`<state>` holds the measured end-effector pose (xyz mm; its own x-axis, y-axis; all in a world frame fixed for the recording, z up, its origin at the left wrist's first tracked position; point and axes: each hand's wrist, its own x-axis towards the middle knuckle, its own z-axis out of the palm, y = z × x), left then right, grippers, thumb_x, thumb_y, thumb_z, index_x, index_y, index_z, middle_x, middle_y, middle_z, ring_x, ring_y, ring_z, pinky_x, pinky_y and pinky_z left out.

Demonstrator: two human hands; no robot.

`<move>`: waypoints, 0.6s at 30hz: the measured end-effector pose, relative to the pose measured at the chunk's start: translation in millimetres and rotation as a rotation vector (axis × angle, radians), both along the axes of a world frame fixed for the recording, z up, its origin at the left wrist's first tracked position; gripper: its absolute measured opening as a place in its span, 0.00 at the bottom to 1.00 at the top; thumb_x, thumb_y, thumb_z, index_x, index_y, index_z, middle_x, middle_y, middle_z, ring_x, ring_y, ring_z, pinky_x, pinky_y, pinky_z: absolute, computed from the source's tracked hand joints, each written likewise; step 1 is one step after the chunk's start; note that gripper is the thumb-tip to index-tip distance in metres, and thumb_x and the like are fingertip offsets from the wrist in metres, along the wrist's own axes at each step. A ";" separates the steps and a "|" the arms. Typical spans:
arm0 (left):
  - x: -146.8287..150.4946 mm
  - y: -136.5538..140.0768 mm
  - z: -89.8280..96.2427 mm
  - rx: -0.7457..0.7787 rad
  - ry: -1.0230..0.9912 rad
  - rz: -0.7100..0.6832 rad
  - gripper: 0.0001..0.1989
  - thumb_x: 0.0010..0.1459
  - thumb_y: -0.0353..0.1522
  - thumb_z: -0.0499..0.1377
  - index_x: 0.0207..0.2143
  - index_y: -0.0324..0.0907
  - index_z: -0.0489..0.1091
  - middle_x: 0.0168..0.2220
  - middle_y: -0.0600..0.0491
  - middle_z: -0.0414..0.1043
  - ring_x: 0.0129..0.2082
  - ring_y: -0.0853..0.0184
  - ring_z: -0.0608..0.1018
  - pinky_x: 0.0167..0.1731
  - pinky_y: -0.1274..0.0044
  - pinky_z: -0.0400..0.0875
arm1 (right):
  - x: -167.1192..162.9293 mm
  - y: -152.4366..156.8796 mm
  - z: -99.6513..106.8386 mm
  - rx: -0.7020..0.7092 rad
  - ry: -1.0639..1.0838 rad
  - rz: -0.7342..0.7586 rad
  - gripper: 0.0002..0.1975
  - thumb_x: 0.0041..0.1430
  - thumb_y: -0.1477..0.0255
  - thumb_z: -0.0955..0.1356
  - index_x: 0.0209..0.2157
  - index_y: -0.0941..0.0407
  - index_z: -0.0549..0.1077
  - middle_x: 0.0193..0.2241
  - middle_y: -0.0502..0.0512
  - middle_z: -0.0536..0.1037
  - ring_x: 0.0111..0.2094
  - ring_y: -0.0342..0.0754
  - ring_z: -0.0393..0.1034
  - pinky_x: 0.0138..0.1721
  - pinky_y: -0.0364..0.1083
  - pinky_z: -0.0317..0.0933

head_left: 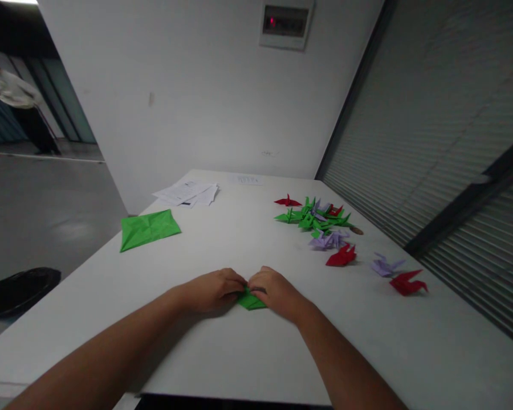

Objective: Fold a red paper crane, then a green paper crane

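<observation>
A small piece of folded green paper [252, 302] lies on the white table in front of me, its upper part covered by my fingers. From the left, my left hand [218, 289] grips its far left edge with curled fingers. Against the opposite side, my right hand [276, 290] pinches the paper, thumb and fingers close to those of the left. Both hands rest low at the tabletop, fingertips almost meeting. Exactly which fold lies under the fingers is hidden.
A creased green sheet [150, 229] lies at the table's left edge, with printed papers [188, 192] behind it. Folded paper cranes [312, 216] in green, red and purple are heaped at right. A black-lined bin [21, 290] stands left; a person [19, 99] is far back.
</observation>
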<state>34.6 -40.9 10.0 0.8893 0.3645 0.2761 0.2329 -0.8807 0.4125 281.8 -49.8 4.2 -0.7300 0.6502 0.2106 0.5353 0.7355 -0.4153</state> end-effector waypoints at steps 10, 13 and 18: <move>8.6 -14.1 9.0 0.165 0.118 -0.041 0.13 0.61 0.24 0.61 0.48 0.40 0.75 0.52 0.44 0.76 0.47 0.59 0.77 0.50 0.71 0.69 | 11.0 2.9 -1.4 0.007 -0.046 -0.243 0.02 0.58 0.75 0.76 0.32 0.56 0.80 0.33 0.53 0.76 0.39 0.50 0.69 0.43 0.47 0.62; 8.8 -14.9 11.0 0.172 0.141 -0.012 0.12 0.61 0.25 0.62 0.47 0.42 0.75 0.52 0.47 0.77 0.47 0.59 0.76 0.50 0.70 0.68 | 19.5 0.4 7.9 -0.054 0.057 -0.069 0.04 0.58 0.75 0.76 0.36 0.54 0.82 0.37 0.53 0.78 0.45 0.50 0.68 0.49 0.47 0.62; 6.8 -14.1 13.4 0.217 0.179 -0.011 0.09 0.64 0.27 0.60 0.45 0.43 0.76 0.53 0.49 0.78 0.48 0.57 0.75 0.50 0.68 0.66 | 30.4 -0.4 15.3 -0.143 0.090 0.059 0.13 0.49 0.73 0.80 0.39 0.51 0.83 0.44 0.53 0.79 0.51 0.53 0.65 0.55 0.49 0.60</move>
<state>41.5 -55.0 23.4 0.9347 0.3035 0.1850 0.2745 -0.9470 0.1671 312.2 -50.2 19.5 -0.7500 0.6350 0.1852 0.4490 0.6944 -0.5623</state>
